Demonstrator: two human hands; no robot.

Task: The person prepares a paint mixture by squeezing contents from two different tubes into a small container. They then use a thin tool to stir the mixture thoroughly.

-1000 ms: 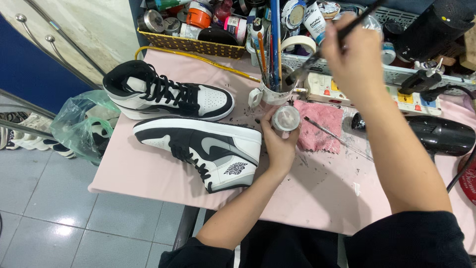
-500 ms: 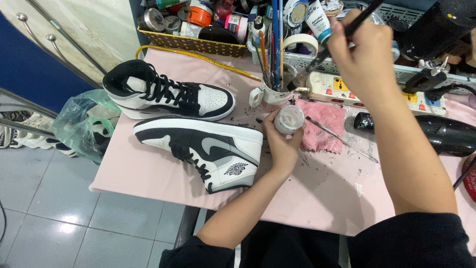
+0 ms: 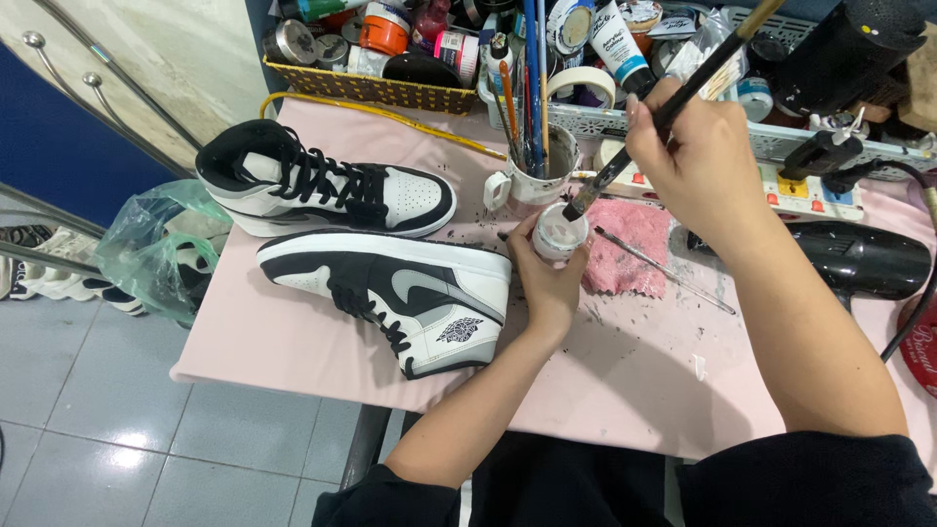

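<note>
My left hand (image 3: 547, 278) grips a small round jar of pale paint (image 3: 560, 232), held upright just above the pink table (image 3: 293, 342). In my right hand (image 3: 698, 161) is a long dark paintbrush (image 3: 664, 112), tilted so its bristle tip sits at the jar's rim. Two black, white and grey high-top sneakers lie on their sides to the left: the near sneaker (image 3: 390, 293) right beside my left hand, the far sneaker (image 3: 322, 185) behind it.
A white mug of brushes (image 3: 532, 171) stands behind the jar. A pink cloth (image 3: 625, 259) with a thin brush on it lies under my right wrist. A black hair dryer (image 3: 859, 259) sits at right. Paint tubes, jars and a yellow basket (image 3: 371, 88) crowd the back edge.
My right hand has come down from above the back clutter, bringing the brush tip to the jar. My left hand with the jar has barely shifted.
</note>
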